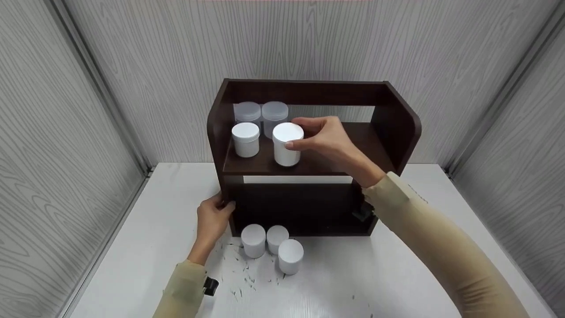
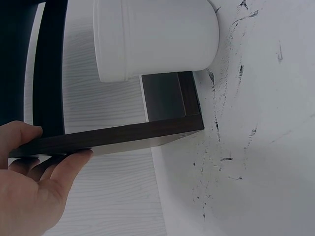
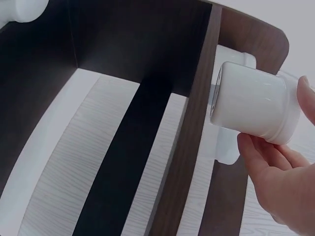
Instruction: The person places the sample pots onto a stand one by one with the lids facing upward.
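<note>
A person's right hand [image 1: 329, 138] held a white cylindrical plastic jar with a lid [image 1: 284, 153] at the upper shelf of a dark brown wooden rack [image 1: 300, 203].

The right hand's fingers pinched the jar between thumb and fingertips, upright near the shelf's front edge; whether its base touched the board could not be told. The left hand [image 1: 214, 218] gripped the rack's left side panel, thumb and fingers pinching opposite faces. To the left of the held jar on the shelf stood a second white lidded jar [image 1: 246, 143], with two frosted, translucent lidded jars [image 1: 274, 118] behind. Below, three white cylindrical jars [image 1: 254, 242] were clustered before the rack's left half on a white table [image 1: 132, 247] flecked with dark marks.
</note>
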Action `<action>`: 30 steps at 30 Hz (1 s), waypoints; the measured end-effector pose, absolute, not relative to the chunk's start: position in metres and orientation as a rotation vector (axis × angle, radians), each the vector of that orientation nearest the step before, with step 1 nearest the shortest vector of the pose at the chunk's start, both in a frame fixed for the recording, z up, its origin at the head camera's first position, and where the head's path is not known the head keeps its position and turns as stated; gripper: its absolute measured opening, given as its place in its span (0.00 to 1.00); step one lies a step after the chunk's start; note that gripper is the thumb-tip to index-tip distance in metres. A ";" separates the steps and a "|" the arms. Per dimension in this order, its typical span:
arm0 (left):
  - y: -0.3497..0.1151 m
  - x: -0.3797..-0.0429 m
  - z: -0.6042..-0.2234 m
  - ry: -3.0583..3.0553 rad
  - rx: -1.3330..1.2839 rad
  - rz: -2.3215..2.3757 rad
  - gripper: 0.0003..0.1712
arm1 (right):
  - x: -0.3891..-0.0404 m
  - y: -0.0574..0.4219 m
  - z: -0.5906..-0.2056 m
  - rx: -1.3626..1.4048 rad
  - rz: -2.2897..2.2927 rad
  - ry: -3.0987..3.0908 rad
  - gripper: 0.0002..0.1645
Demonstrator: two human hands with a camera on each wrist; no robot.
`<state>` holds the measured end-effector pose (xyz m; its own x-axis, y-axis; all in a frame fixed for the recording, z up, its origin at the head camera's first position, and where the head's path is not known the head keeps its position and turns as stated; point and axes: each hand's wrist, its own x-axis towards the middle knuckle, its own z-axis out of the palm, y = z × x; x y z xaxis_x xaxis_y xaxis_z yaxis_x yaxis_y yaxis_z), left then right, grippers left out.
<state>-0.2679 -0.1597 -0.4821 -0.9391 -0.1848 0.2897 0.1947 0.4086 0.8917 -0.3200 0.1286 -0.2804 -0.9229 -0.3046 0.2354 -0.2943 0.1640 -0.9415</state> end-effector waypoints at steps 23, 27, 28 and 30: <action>-0.159 -0.267 -0.481 -2.327 -0.004 -1.563 0.22 | -0.350 0.102 -0.284 -0.530 -1.953 2.392 0.39; -0.159 -0.267 -0.480 -2.326 0.003 -1.569 0.22 | -0.352 0.099 -0.284 -0.543 -1.973 2.374 0.40; -0.159 -0.267 -0.480 -2.327 0.007 -1.567 0.22 | -0.352 0.099 -0.284 -0.542 -1.975 2.372 0.40; -0.160 -0.267 -0.480 -2.327 0.012 -1.569 0.22 | -0.353 0.099 -0.285 -0.527 -1.968 2.383 0.40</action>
<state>-0.2674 -0.1595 -0.4804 -0.9442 -0.1907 0.2685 0.1774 0.3924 0.9025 -0.3525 0.0987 -0.2848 -0.9434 -0.2598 0.2063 -0.2518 0.1556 -0.9552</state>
